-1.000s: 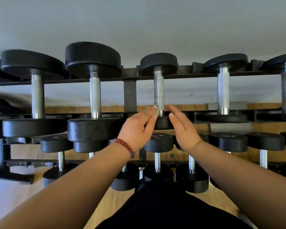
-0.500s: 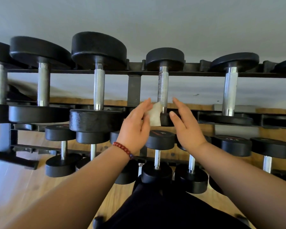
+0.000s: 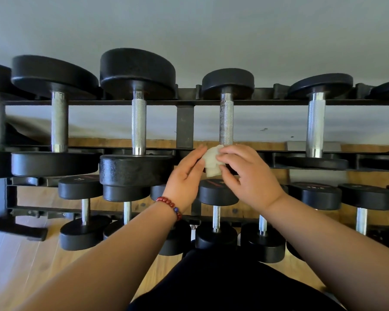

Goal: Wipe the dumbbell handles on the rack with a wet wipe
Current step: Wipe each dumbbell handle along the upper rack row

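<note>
A black rack [image 3: 185, 125] carries several black dumbbells with knurled chrome handles on its top tier. A small folded white wet wipe [image 3: 211, 163] sits between my two hands, just below the near end of the darker, duller handle [image 3: 226, 121] right of the rack's centre post. My left hand [image 3: 184, 176], with a red bead bracelet at the wrist, touches the wipe's left edge with straight fingers. My right hand [image 3: 245, 173] pinches the wipe's right side with curled fingers and thumb. The near head of that dumbbell is hidden behind my hands.
Shinier handles stand to the left [image 3: 139, 122] and right [image 3: 316, 125] on the top tier. Smaller dumbbells [image 3: 216, 217] fill the lower tier under my wrists. A wooden floor [image 3: 20, 261] lies below, and a grey wall rises behind the rack.
My right hand has closed in from the right and taken hold of the wipe, which my left hand held against the handle's lower end. The view has shifted slightly.
</note>
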